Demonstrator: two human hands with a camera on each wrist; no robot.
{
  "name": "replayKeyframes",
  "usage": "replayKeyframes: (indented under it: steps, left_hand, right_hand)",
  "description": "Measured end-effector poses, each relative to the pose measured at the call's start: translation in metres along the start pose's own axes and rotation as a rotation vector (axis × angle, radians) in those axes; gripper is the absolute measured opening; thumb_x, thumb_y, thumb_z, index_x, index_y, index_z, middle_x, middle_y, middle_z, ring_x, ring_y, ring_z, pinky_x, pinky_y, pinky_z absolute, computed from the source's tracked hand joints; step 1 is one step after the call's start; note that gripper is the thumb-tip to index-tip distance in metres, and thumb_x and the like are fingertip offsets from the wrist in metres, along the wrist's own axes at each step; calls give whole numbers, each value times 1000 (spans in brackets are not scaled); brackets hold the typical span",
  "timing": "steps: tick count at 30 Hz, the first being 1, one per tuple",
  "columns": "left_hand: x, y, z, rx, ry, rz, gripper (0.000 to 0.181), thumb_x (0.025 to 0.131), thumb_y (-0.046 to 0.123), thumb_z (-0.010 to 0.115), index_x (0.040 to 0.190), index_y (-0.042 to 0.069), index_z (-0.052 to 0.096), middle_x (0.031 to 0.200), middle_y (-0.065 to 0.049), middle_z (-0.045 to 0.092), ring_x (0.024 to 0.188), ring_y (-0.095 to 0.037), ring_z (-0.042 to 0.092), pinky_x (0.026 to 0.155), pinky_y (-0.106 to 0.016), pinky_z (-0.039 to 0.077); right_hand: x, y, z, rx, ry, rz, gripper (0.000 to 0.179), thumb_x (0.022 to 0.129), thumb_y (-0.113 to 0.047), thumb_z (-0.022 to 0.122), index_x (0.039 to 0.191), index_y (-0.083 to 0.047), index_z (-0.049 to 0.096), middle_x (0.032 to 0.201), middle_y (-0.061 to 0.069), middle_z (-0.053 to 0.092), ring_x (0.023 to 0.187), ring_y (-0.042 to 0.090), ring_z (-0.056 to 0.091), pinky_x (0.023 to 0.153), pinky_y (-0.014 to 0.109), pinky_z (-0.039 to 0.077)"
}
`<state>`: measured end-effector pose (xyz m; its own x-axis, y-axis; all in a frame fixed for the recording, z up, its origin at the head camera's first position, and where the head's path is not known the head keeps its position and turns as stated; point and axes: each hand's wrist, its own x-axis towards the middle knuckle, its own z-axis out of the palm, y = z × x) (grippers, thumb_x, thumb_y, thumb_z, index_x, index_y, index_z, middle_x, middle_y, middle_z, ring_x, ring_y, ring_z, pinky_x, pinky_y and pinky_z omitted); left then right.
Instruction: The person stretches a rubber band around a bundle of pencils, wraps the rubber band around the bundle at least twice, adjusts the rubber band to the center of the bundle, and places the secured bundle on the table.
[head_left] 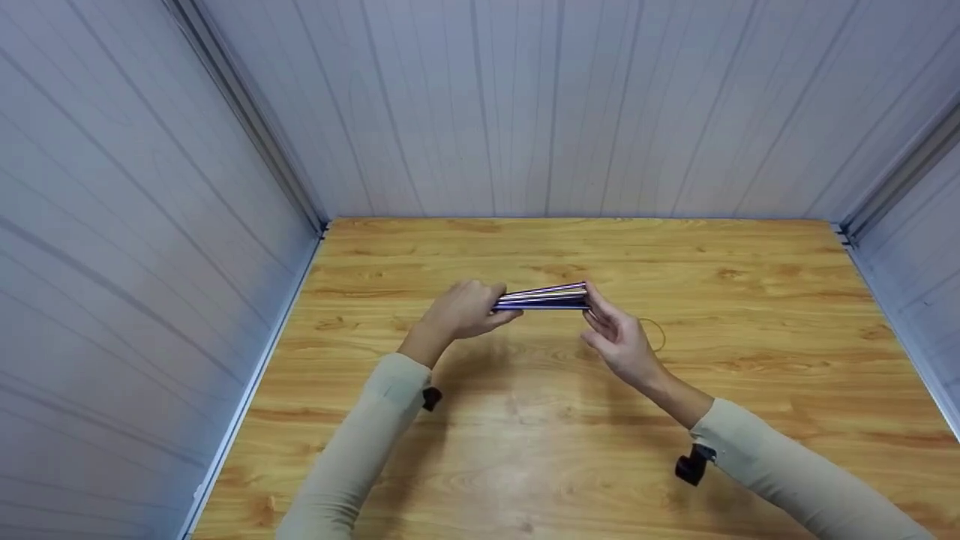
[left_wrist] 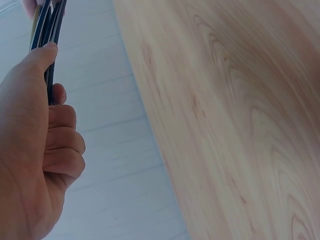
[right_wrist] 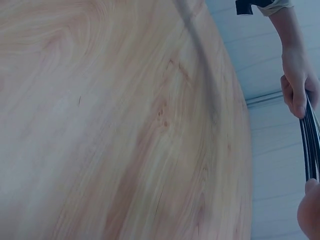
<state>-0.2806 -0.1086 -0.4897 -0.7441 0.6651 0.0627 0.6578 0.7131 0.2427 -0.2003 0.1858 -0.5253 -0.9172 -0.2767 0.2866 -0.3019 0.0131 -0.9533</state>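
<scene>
A stack of thin, flat pieces (head_left: 544, 298) with dark and light edges is held edge-on above the table, its layers closer together at the left end and spread at the right. My left hand (head_left: 466, 307) grips the left end. In the left wrist view, the left thumb (left_wrist: 47, 52) lies along the stack's edge and the other fingers curl in. My right hand (head_left: 619, 341) is at the right end, with fingertips around the spread edges and the thumb lower. In the right wrist view, only part of that hand (right_wrist: 311, 207) shows, at the stack's near end.
A thin tan loop (head_left: 664, 335), like a rubber band, lies on the wood-grain table (head_left: 525, 450) behind the right hand. Pale panel walls (head_left: 517, 112) stand at the back and both sides. A small black device (head_left: 691, 465) hangs at the right sleeve.
</scene>
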Motion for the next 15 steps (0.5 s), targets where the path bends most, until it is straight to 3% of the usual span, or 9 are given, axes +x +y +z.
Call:
replayKeyframes:
  steps: [5, 8, 12, 15]
  left_hand:
    - [-1, -4, 2, 5, 0, -4, 42, 113, 43, 67, 98, 5, 65, 72, 6, 42, 63, -11, 41, 60, -27, 32]
    - [-3, -6, 2, -5, 15, 7, 41, 113, 42, 67, 96, 5, 64, 72, 7, 42, 62, -10, 40, 59, -25, 31]
    - [-6, -10, 0, -34, 16, -4, 42, 115, 42, 65, 95, 6, 62, 71, 7, 41, 61, -9, 38, 59, -25, 30]
    - [-9, -13, -2, -44, -1, -30, 42, 115, 43, 65, 98, 4, 64, 70, 7, 40, 61, -9, 37, 59, -25, 31]
  right_hand:
    - [1, 3, -4, -8, -31, -16, 74, 103, 21, 55, 168, 21, 19, 176, 43, 21, 165, 53, 24, 124, 15, 40]
    - [2, 7, -13, -5, -47, -29, 73, 104, 21, 55, 168, 21, 20, 175, 43, 23, 167, 28, 38, 124, 15, 41]
    - [2, 12, -33, -20, -33, -51, 68, 105, 20, 54, 167, 20, 26, 172, 45, 29, 153, -6, 52, 122, 15, 46]
    - [2, 17, -49, -68, 7, -36, 63, 105, 20, 55, 165, 19, 36, 168, 45, 39, 145, -11, 58, 117, 14, 51]
